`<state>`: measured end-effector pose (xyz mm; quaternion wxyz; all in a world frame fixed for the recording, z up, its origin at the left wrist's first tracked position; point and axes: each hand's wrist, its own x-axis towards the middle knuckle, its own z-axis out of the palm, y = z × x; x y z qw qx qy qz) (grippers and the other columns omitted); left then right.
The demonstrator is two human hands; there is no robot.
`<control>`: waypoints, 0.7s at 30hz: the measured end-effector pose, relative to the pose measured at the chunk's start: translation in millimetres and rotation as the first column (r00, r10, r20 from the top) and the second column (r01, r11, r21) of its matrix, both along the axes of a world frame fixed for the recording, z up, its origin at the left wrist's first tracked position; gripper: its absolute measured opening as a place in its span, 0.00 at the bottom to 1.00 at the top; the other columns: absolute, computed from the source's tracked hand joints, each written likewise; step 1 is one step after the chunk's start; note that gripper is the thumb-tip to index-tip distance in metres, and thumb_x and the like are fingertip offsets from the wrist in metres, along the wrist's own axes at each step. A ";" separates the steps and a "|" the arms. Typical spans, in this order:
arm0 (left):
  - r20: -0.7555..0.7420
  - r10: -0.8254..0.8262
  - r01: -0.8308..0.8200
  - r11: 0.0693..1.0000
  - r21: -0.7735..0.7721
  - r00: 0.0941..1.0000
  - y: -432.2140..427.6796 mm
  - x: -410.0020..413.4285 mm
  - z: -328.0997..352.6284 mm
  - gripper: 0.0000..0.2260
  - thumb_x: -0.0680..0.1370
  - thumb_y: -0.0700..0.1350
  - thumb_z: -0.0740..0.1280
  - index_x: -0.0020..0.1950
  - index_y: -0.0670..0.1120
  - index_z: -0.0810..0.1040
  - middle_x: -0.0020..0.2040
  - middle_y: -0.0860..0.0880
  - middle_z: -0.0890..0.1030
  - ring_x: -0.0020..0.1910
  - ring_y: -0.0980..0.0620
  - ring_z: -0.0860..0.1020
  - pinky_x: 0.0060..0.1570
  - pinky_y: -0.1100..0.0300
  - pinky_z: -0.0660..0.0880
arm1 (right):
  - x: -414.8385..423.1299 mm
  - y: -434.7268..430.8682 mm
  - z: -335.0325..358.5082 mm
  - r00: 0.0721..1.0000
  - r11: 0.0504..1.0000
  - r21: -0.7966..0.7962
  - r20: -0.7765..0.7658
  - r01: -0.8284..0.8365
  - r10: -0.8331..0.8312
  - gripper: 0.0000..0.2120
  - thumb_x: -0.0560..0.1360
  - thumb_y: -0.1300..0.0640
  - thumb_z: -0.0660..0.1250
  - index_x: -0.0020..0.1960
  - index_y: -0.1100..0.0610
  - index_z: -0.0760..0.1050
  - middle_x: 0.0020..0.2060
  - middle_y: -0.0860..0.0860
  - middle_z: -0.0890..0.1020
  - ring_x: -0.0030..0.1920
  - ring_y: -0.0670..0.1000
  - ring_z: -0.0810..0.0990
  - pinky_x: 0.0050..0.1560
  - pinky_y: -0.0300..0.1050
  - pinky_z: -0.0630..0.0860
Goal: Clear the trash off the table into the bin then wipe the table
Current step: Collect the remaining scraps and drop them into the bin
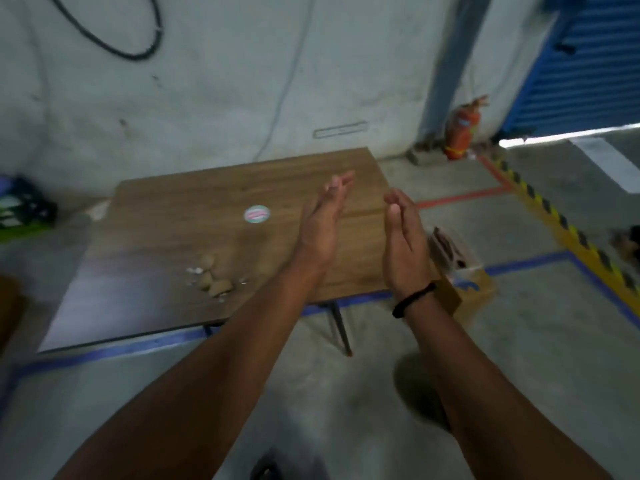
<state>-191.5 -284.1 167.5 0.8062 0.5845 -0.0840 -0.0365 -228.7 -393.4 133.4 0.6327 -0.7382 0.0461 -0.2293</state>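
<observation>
A brown wooden table [166, 216] stands in front of me. On it lies a small heap of tan lumps and white scraps of trash [213, 280], and farther back a round pink-and-green sticker or lid [256, 214]. Both my hands are held up over the table's right part, palms facing each other, a gap between them. My left hand [323, 223] has straight fingers and holds nothing. My right hand [401, 237], with a black band at the wrist, is also flat and holds nothing. A cardboard box used as a bin [474, 289] stands on the floor just right of the table.
Blue tape lines [138, 344] mark the concrete floor around the table. A red fire extinguisher [462, 129] stands by the back wall. Yellow-black hazard tape [571, 237] runs along the right. A green-and-black object [24, 209] sits at far left.
</observation>
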 end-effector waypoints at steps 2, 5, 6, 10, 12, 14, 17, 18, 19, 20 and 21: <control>0.011 0.077 -0.077 0.997 -0.015 0.997 45.2 7.2 5.0 0.22 0.81 0.50 0.57 0.66 0.36 0.70 0.66 0.40 0.74 0.63 0.54 0.72 0.61 0.69 0.68 | 17.3 38.6 8.0 0.999 0.999 0.016 0.025 -0.044 0.044 0.19 0.82 0.57 0.55 0.71 0.63 0.66 0.67 0.57 0.73 0.62 0.41 0.71 0.56 0.21 0.65; 0.055 0.145 -0.145 0.989 0.009 0.988 110.9 16.9 -0.7 0.23 0.74 0.56 0.58 0.62 0.43 0.74 0.62 0.45 0.76 0.60 0.57 0.74 0.64 0.67 0.68 | 43.6 95.6 9.1 0.995 0.994 0.050 0.024 -0.100 0.099 0.20 0.82 0.56 0.55 0.72 0.62 0.65 0.68 0.57 0.72 0.68 0.49 0.71 0.59 0.22 0.65; 0.060 0.168 -0.169 0.985 0.018 0.984 132.6 20.6 -4.9 0.22 0.73 0.57 0.58 0.60 0.45 0.75 0.62 0.46 0.76 0.60 0.58 0.75 0.65 0.65 0.67 | 50.8 113.5 6.8 0.994 0.991 0.069 0.024 -0.112 0.110 0.19 0.82 0.57 0.56 0.71 0.62 0.66 0.68 0.57 0.72 0.69 0.50 0.70 0.61 0.24 0.66; 0.046 0.291 -0.293 0.956 0.028 0.956 210.8 41.8 -30.3 0.22 0.75 0.60 0.62 0.61 0.46 0.76 0.63 0.46 0.78 0.63 0.55 0.75 0.65 0.63 0.68 | 73.2 177.2 -8.6 0.990 0.987 0.075 0.001 -0.140 0.140 0.18 0.82 0.57 0.56 0.70 0.62 0.67 0.68 0.54 0.73 0.68 0.47 0.70 0.63 0.26 0.66; 0.003 0.339 -0.339 0.939 0.056 0.941 239.5 52.1 -45.6 0.20 0.81 0.53 0.58 0.64 0.41 0.74 0.64 0.43 0.77 0.62 0.55 0.75 0.64 0.65 0.69 | 81.0 195.4 -21.8 0.985 0.985 0.039 -0.030 -0.166 0.168 0.18 0.82 0.58 0.56 0.70 0.62 0.67 0.67 0.52 0.73 0.66 0.43 0.70 0.61 0.23 0.64; -0.004 0.394 -0.391 0.915 0.098 0.919 263.8 60.5 -63.5 0.17 0.82 0.50 0.57 0.63 0.41 0.75 0.62 0.43 0.78 0.60 0.56 0.76 0.60 0.68 0.70 | 91.3 203.0 -40.5 0.981 0.983 -0.043 -0.074 -0.181 0.177 0.19 0.82 0.57 0.57 0.70 0.63 0.68 0.66 0.51 0.73 0.63 0.38 0.70 0.59 0.21 0.62; -0.009 0.443 -0.432 0.878 0.205 0.896 290.2 66.1 -96.8 0.11 0.82 0.47 0.59 0.57 0.45 0.77 0.52 0.51 0.80 0.50 0.66 0.77 0.51 0.72 0.70 | 108.5 198.1 -86.0 0.968 0.971 -0.147 -0.198 -0.186 0.156 0.20 0.81 0.54 0.58 0.70 0.61 0.69 0.68 0.53 0.73 0.66 0.44 0.71 0.65 0.31 0.63; -0.020 0.455 -0.437 0.866 0.242 0.890 297.5 67.6 -111.1 0.09 0.82 0.46 0.58 0.55 0.46 0.77 0.49 0.53 0.79 0.46 0.68 0.77 0.49 0.71 0.71 | 114.4 195.8 -103.3 0.960 0.963 -0.188 -0.238 -0.195 0.148 0.20 0.81 0.53 0.58 0.71 0.60 0.68 0.69 0.54 0.72 0.68 0.49 0.70 0.68 0.38 0.63; -0.038 0.462 -0.434 0.855 0.285 0.886 304.2 68.3 -128.2 0.08 0.82 0.46 0.59 0.52 0.49 0.77 0.47 0.54 0.78 0.44 0.69 0.76 0.48 0.70 0.71 | 119.3 194.6 -120.5 0.948 0.951 -0.224 -0.283 -0.214 0.147 0.21 0.81 0.52 0.57 0.71 0.60 0.67 0.70 0.55 0.71 0.70 0.52 0.69 0.71 0.43 0.62; -0.048 0.465 -0.425 0.841 0.335 0.884 309.0 69.0 -143.5 0.07 0.81 0.49 0.59 0.50 0.52 0.76 0.47 0.55 0.77 0.43 0.68 0.75 0.48 0.68 0.70 | 122.6 195.8 -135.4 0.931 0.939 -0.244 -0.333 -0.241 0.153 0.21 0.81 0.52 0.57 0.71 0.60 0.67 0.71 0.56 0.70 0.71 0.53 0.67 0.72 0.46 0.61; -0.056 0.467 -0.413 0.826 0.384 0.882 313.3 71.1 -158.9 0.07 0.81 0.52 0.59 0.50 0.55 0.76 0.47 0.57 0.77 0.44 0.68 0.75 0.49 0.67 0.70 | 126.0 199.1 -150.3 0.910 0.929 -0.251 -0.380 -0.271 0.163 0.21 0.81 0.52 0.56 0.72 0.60 0.66 0.71 0.56 0.69 0.72 0.54 0.66 0.73 0.46 0.60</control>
